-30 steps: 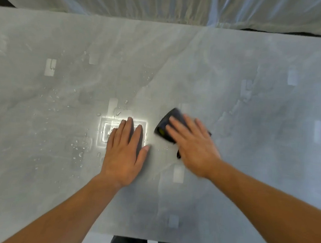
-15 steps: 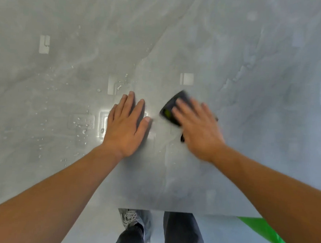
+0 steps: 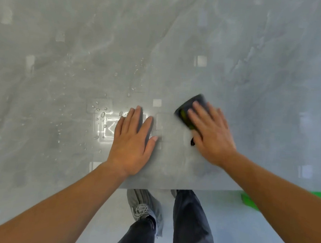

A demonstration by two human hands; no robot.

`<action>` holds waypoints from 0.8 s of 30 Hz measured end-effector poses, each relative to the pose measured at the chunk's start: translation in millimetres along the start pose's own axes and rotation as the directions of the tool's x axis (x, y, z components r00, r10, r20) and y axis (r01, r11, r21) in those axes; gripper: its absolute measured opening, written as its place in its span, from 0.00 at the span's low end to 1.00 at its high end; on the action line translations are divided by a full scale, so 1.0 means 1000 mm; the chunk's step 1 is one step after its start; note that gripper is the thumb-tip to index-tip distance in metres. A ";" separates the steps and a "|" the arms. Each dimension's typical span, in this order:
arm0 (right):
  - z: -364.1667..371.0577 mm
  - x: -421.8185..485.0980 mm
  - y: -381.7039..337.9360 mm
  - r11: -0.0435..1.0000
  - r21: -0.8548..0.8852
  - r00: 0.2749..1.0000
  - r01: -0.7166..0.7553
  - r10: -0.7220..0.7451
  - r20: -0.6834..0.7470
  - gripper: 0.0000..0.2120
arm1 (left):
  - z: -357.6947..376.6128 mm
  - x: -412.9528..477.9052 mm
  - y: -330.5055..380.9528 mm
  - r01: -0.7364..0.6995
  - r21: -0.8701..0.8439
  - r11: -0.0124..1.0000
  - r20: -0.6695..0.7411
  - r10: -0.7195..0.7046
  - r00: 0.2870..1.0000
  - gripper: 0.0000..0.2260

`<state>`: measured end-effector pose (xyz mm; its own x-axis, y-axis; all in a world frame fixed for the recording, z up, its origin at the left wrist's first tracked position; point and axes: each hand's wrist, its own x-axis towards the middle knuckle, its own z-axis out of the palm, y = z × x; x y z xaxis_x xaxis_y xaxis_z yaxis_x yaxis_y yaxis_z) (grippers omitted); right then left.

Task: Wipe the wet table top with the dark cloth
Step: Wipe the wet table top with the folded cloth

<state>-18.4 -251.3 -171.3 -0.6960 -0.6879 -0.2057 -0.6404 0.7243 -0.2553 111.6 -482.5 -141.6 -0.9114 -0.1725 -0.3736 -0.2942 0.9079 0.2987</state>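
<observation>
The grey marble-patterned table top (image 3: 197, 39) fills most of the view. Water droplets (image 3: 100, 116) are scattered over its left-centre, around a bright light reflection. My left hand (image 3: 132, 140) lies flat on the table, fingers together, holding nothing. My right hand (image 3: 209, 133) presses flat on the dark cloth (image 3: 187, 108), which is folded small and shows a yellow-green patch at its left edge. Most of the cloth is hidden under my fingers and palm. The cloth sits just right of my left hand, on a patch without visible droplets.
The table's near edge (image 3: 171, 188) runs just below my wrists. Beneath it are my legs in dark trousers and a grey shoe (image 3: 142, 206) on a pale floor. A green patch (image 3: 250, 200) lies on the floor at the right.
The view has tilted down, so the table edge, my legs and the floor now show. My right hand with the cloth has shifted slightly to the right, away from my left hand.
</observation>
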 end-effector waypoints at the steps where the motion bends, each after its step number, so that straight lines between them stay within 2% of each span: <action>1: -0.003 0.006 -0.001 0.987 0.063 0.988 -0.147 0.149 -0.030 0.28 | 0.003 -0.005 -0.002 0.002 0.005 1.000 -0.004 -0.002 1.000 0.28; 2: -0.002 0.010 -0.008 0.960 0.105 0.963 -0.258 0.265 -0.054 0.28 | 0.006 -0.009 -0.005 0.004 0.006 1.000 -0.005 -0.004 1.000 0.28; 4: 0.005 0.003 -0.032 0.935 0.116 0.934 -0.336 0.347 -0.087 0.28 | 0.011 -0.015 -0.010 -0.007 0.019 1.000 0.006 0.007 1.000 0.28; 8: 0.028 -0.050 -0.068 0.992 0.042 0.991 -0.117 0.120 -0.053 0.27 | 0.014 -0.016 -0.015 -0.014 0.009 1.000 0.017 0.013 1.000 0.27; 10: 0.034 -0.072 -0.068 1.000 0.013 1.000 0.003 -0.003 0.004 0.27 | 0.016 -0.017 -0.015 -0.012 0.007 1.000 0.029 0.012 1.000 0.28; 12: 0.029 -0.075 -0.051 0.998 -0.021 0.998 0.055 -0.054 0.039 0.27 | 0.018 -0.019 -0.015 -0.019 0.007 1.000 0.032 0.019 0.999 0.30; 13: 0.024 -0.073 -0.040 1.000 -0.020 1.000 0.013 -0.012 0.023 0.28 | 0.018 -0.019 -0.015 -0.021 0.009 1.000 0.029 0.021 0.999 0.30; 15: 0.014 -0.064 -0.020 0.975 0.069 0.976 -0.212 0.215 -0.041 0.28 | 0.019 -0.018 -0.015 -0.030 0.010 1.000 0.017 0.030 0.999 0.31; 17: 0.012 -0.057 -0.021 0.889 0.164 0.894 -0.428 0.443 -0.067 0.29 | 0.020 -0.018 -0.016 -0.034 0.017 0.999 0.007 0.033 0.999 0.30; 19: 0.022 -0.058 -0.049 0.859 0.172 0.858 -0.483 0.503 -0.105 0.29 | 0.023 -0.018 -0.017 -0.033 0.026 0.999 0.006 0.033 0.999 0.29; 21: 0.037 -0.075 -0.085 0.923 0.131 0.918 -0.363 0.378 -0.120 0.29 | 0.024 -0.019 -0.018 -0.031 0.014 0.999 0.005 0.030 1.000 0.29; 24: 0.053 -0.104 -0.110 0.995 0.048 0.996 -0.084 0.086 -0.034 0.29 | 0.023 -0.019 -0.018 -0.033 0.009 0.999 -0.009 0.033 0.999 0.30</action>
<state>142.0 -262.0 -172.2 -0.7592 -0.6211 -0.1947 -0.5632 0.7768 -0.2819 140.8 -486.6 -159.9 -0.9232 -0.1456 -0.3556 -0.2612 0.9165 0.3028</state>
